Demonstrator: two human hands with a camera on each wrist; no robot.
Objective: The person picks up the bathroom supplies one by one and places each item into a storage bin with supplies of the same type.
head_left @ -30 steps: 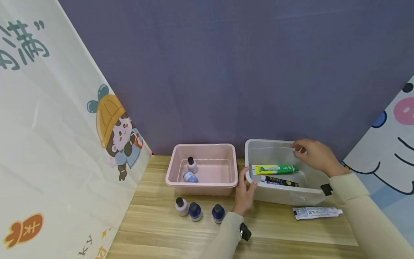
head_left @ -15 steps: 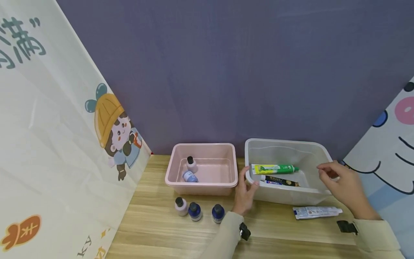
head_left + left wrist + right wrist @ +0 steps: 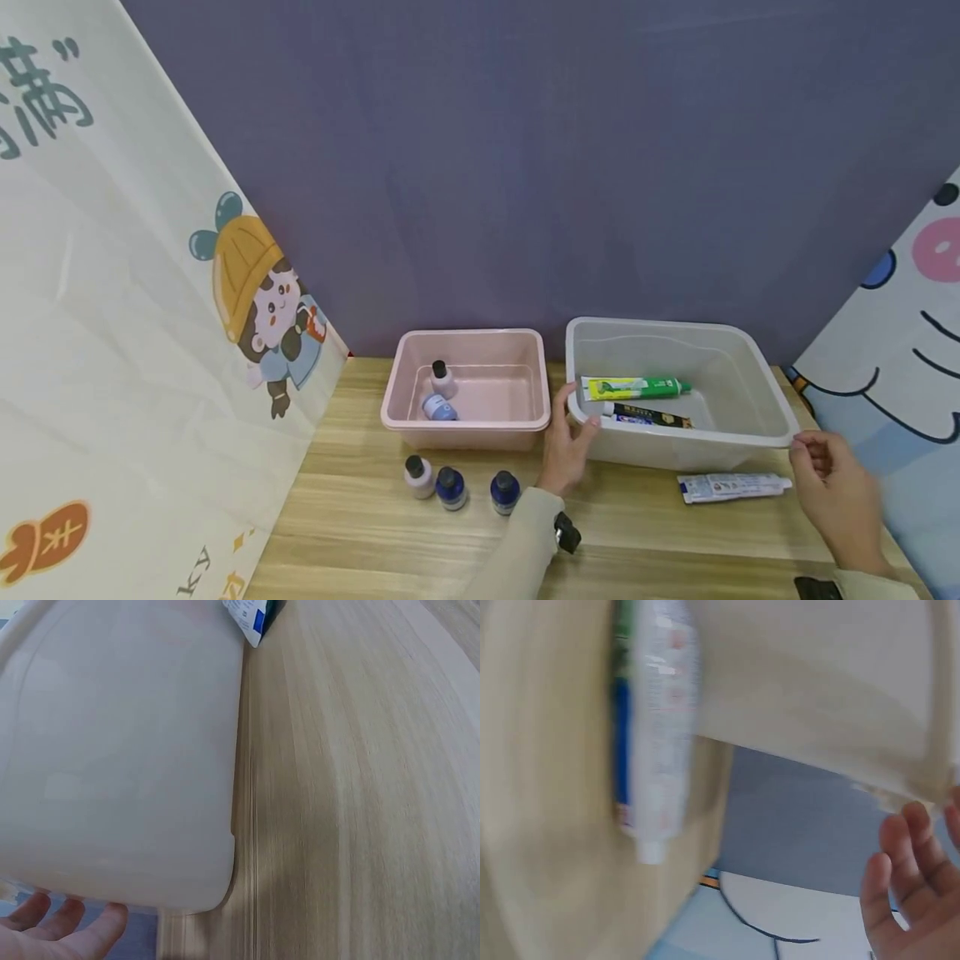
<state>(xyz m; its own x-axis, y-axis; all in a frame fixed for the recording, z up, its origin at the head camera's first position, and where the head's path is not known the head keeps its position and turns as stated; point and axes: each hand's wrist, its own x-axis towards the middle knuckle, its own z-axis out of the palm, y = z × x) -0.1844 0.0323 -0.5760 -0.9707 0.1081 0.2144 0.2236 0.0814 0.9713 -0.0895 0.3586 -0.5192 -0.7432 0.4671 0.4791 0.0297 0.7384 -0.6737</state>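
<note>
My left hand (image 3: pixel 566 454) holds the front left corner of a whitish plastic bin (image 3: pixel 675 450), thumb on the front and fingers round the left side. Inside the bin lie a green and yellow toothpaste tube (image 3: pixel 633 388) and a black toothpaste tube (image 3: pixel 651 416), with a blue-printed item partly hidden under it. My right hand (image 3: pixel 843 496) is at the front right corner of the bin, fingertips at the rim and fingers loosely bent. Between that hand and the bin's front, a white toothpaste tube (image 3: pixel 733 487) lies on the table, seen blurred in the right wrist view.
A pink bin (image 3: pixel 465 435) stands left of the whitish one, holding a pale bottle (image 3: pixel 443 383) and a blue bottle (image 3: pixel 438 407). In front of it stand a pale black-capped bottle (image 3: pixel 419 477) and two dark blue bottles (image 3: pixel 452 489). A dark blue backdrop (image 3: pixel 480 167) rises behind.
My right hand has moved from the bin's far rim, along its right side, to the front right corner. The left hand stays at its corner. Bins and tubes have kept their places.
</note>
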